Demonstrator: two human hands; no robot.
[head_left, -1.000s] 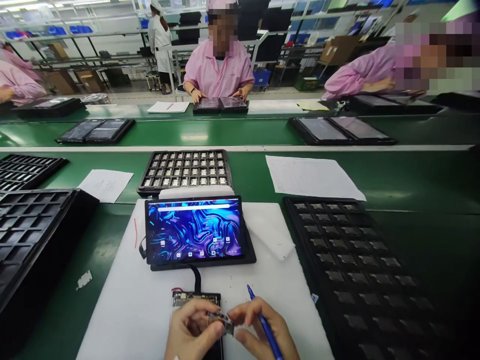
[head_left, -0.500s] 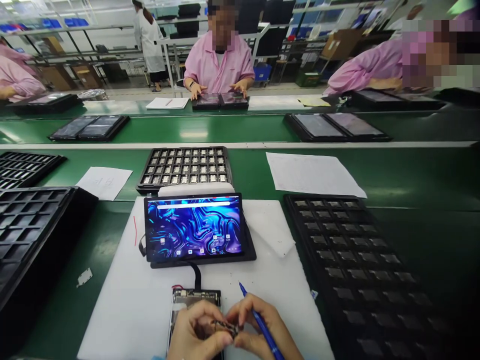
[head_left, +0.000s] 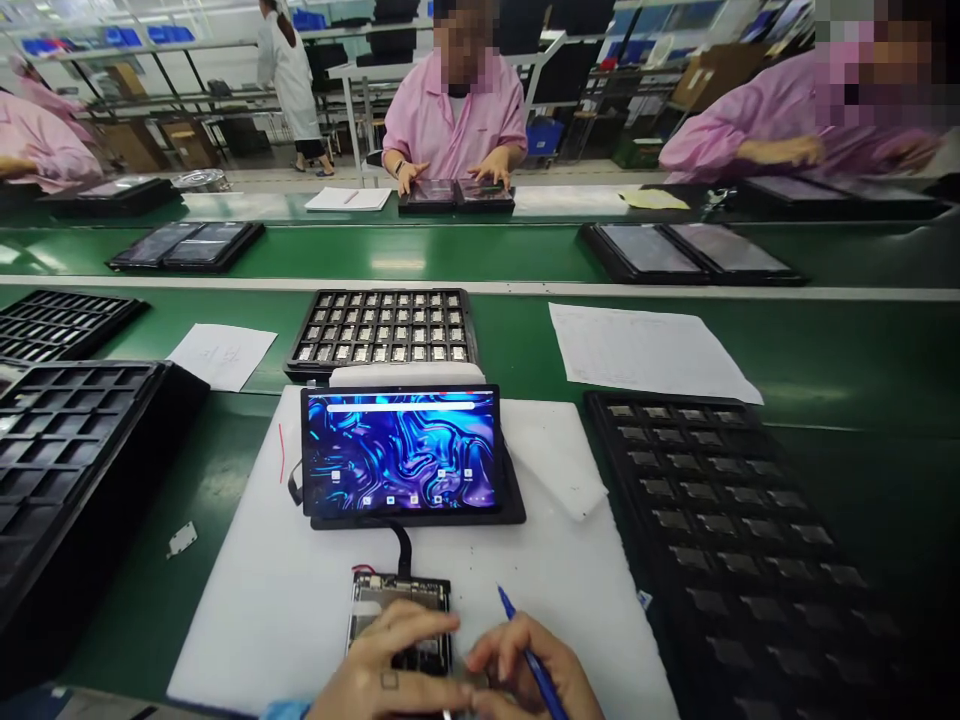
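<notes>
Head view is showing both hands working low at the near edge of a white mat [head_left: 247, 600]. The left hand [head_left: 390, 670] is lying across a small circuit board [head_left: 401, 612], fingers spread flat and pressing on its lower half, so the board is sitting directly under and just beyond that hand. The right hand [head_left: 536, 670] is curling beside it, fingers closed around a blue pen [head_left: 525, 650] whose tip is pointing up and away; its thumb and forefinger are meeting the left hand's fingertips over the board's near right corner, though what they are pinching there I cannot tell.

A black flat cable [head_left: 403, 548] is running from the board's far edge up to a tablet [head_left: 401, 452], which is lying lit on a dark holder just beyond, showing a blue swirl wallpaper and a row of icons too small to read. A tray of parts [head_left: 384, 328] is sitting past the tablet, a dark tray [head_left: 742, 540] is lying to the right and an empty one [head_left: 67, 450] to the left. Paper sheets [head_left: 645, 350] on the green belt are carrying faint print that is not legible. Across the belt, a person in pink [head_left: 454, 110] is touching two tablets.
</notes>
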